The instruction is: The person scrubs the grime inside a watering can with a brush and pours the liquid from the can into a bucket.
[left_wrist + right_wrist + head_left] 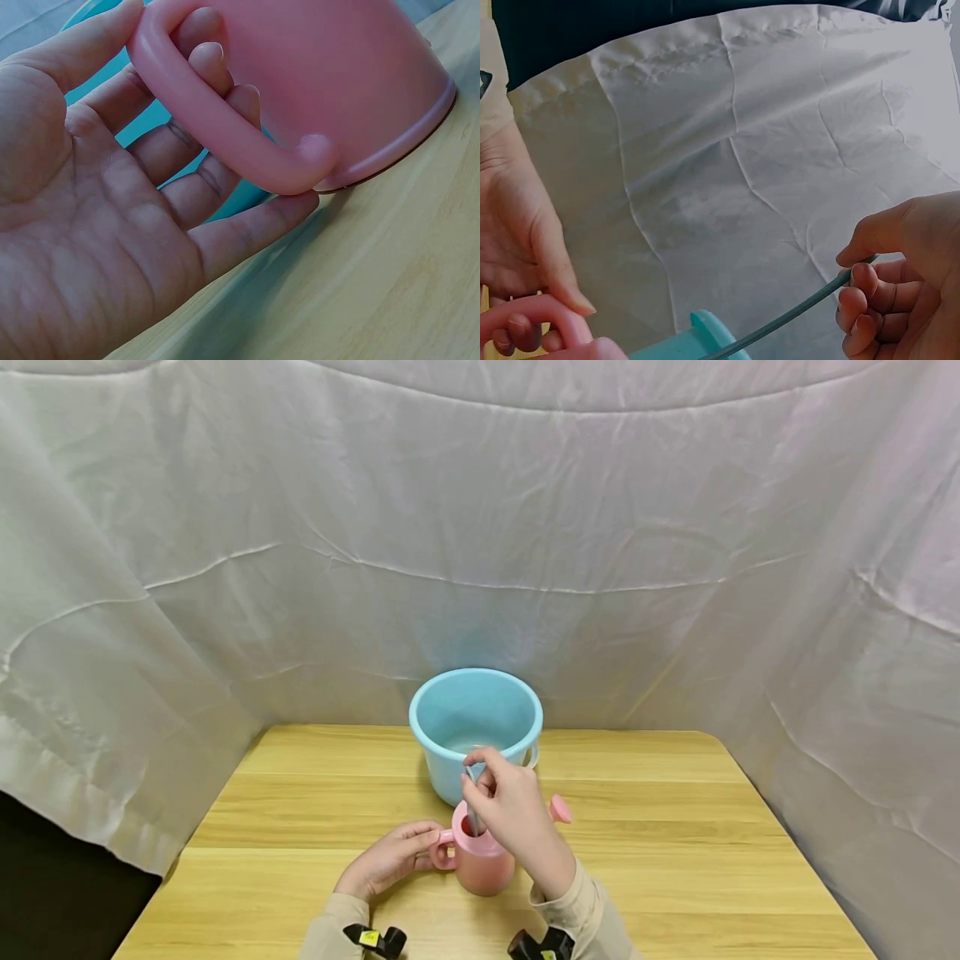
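Observation:
A pink watering can (486, 870) stands on the table, its round sprinkler head (559, 808) pointing right. My left hand (393, 857) holds the can's handle (217, 120), with fingers passed through the loop and the thumb against its top. Above the can, my right hand (517, 806) pinches a thin, slightly curved grey-blue rod (791, 313) between thumb and fingers. The rod's lower part reaches down into the can's top opening, where something red shows; its far end is hidden inside.
Right behind the can stands a light blue bucket (444, 770) with a side handle (534, 755). The wooden table (675, 843) is enclosed by pale grey curtains (480, 527) at the back and both sides.

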{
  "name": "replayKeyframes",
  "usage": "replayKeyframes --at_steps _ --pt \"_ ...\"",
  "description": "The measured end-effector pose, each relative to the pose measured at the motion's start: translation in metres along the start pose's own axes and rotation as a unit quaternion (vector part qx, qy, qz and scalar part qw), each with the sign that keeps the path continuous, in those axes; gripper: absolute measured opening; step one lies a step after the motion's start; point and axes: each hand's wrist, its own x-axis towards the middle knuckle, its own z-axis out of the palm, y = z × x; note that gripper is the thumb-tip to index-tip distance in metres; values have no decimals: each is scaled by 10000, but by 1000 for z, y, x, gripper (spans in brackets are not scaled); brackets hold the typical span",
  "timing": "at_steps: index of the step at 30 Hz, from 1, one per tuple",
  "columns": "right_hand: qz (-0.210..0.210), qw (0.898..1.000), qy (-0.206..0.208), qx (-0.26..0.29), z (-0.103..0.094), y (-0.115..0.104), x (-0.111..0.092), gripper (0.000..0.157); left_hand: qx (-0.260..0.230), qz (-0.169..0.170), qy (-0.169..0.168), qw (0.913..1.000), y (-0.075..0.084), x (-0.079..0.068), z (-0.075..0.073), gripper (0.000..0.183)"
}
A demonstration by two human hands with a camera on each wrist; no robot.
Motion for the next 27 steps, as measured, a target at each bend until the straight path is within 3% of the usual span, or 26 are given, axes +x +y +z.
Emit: replayKeyframes --at_steps 15,27 --pt "269 9990 -267 -227 11 21 -10 13 -30 -93 91 9999 1 0 1 23" --pt "671 9901 -1045 -660 18 33 -21 13 20 31 -15 10000 -1 0 0 23"
